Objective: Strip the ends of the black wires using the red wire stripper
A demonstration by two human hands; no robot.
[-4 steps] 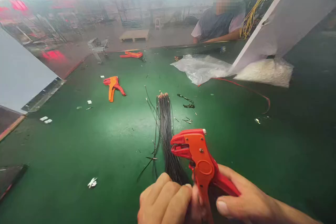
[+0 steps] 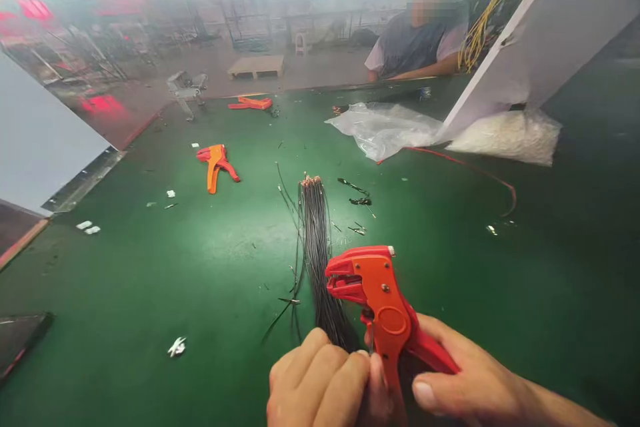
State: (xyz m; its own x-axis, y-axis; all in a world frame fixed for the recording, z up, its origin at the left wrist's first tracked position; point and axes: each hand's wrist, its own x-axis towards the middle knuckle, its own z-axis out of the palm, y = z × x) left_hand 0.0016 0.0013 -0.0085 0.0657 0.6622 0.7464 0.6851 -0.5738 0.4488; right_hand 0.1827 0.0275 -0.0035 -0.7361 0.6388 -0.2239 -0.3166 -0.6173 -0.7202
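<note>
Black wires (image 2: 314, 233), bundled on the green bench (image 2: 240, 347), at twelve o'clock from the left hand (image 2: 317, 383); long axis close to eleven-to-five, copper ends farthest off, near ends hidden behind knuckles. Nearer to this hand than to the right hand (image 2: 470, 373). Left fingers curled tight, seemingly around one thin wire (image 2: 371, 340) pointing to twelve, just beside the inner edge of the red-and-orange pliers (image 2: 389, 283) (touching or not, impossible to tell). Right fingers wrapped around those pliers; mouth parted and facing nine, overlapping the bundle's edge in view. Spare pliers (image 2: 215, 163) well apart, toward eleven.
</note>
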